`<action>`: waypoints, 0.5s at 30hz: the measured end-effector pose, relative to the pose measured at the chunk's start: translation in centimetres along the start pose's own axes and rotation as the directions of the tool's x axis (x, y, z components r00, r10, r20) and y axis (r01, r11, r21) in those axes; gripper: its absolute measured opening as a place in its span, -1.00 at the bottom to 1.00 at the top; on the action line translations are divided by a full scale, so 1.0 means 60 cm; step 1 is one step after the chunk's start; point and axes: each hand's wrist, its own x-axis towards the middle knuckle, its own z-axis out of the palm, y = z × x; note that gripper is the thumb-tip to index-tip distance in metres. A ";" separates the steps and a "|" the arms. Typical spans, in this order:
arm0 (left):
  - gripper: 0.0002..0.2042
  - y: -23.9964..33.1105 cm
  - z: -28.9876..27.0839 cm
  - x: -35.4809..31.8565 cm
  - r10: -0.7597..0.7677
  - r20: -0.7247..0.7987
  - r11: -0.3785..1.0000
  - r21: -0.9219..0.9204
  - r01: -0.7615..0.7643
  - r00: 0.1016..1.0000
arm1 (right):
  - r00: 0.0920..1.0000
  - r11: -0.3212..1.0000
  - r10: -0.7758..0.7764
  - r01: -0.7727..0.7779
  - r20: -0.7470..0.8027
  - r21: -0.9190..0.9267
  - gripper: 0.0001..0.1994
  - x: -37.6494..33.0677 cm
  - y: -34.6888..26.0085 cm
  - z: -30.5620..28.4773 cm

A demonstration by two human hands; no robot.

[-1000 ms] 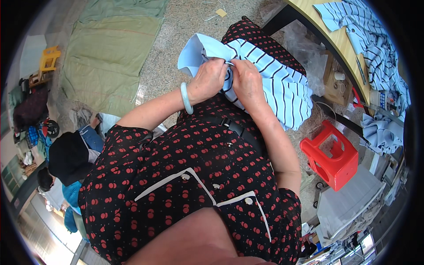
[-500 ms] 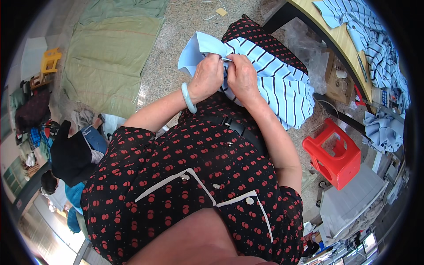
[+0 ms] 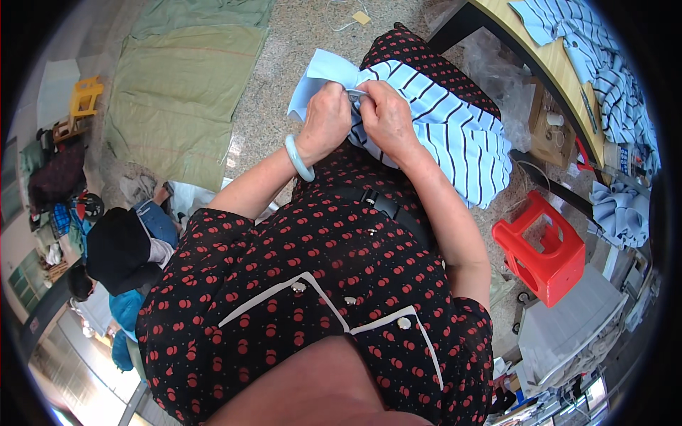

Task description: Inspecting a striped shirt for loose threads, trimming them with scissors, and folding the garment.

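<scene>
Across my lap lies a light blue garment (image 3: 458,145) with dark stripes; a stiff plain blue part (image 3: 328,67) of it, collar or cuff, stands up at its left end. My left hand (image 3: 325,122) pinches the plain blue edge with its fingers curled in. Close beside it my right hand (image 3: 388,119) is closed on the same fabric, thumb towards the left hand. A short folded strip of the cloth spans the small gap between the fingertips. What lies under the curled fingers is hidden. A pale bangle (image 3: 299,159) sits on my left wrist.
At the upper right stands a wooden-topped table (image 3: 497,8) with more striped pieces (image 3: 616,78) on it. Below it are clear plastic and a cardboard box (image 3: 550,138). A red stool (image 3: 543,248) is at my right. Green sheeting (image 3: 174,99) covers floor at left; a person (image 3: 117,248) is near.
My hands have drawn slightly apart and a bit more of the cloth strip shows between them. The whole view has shifted a little. The person at left has bent forward.
</scene>
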 end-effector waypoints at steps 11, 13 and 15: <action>-0.83 -0.018 -0.063 0.014 -0.039 0.349 0.980 -0.168 0.103 0.936 | 0.883 0.908 0.353 -0.403 0.309 0.113 -0.82 0.007 -0.025 -0.028; -0.82 -0.013 -0.073 0.016 -0.079 0.416 0.970 -0.179 0.167 0.906 | 0.863 0.867 0.378 -0.457 0.335 0.199 -0.78 0.009 -0.020 -0.023; -0.81 -0.017 -0.076 0.015 -0.106 0.486 0.956 -0.191 0.224 0.868 | 0.913 0.917 0.315 -0.364 0.260 0.165 -0.79 0.007 -0.027 -0.014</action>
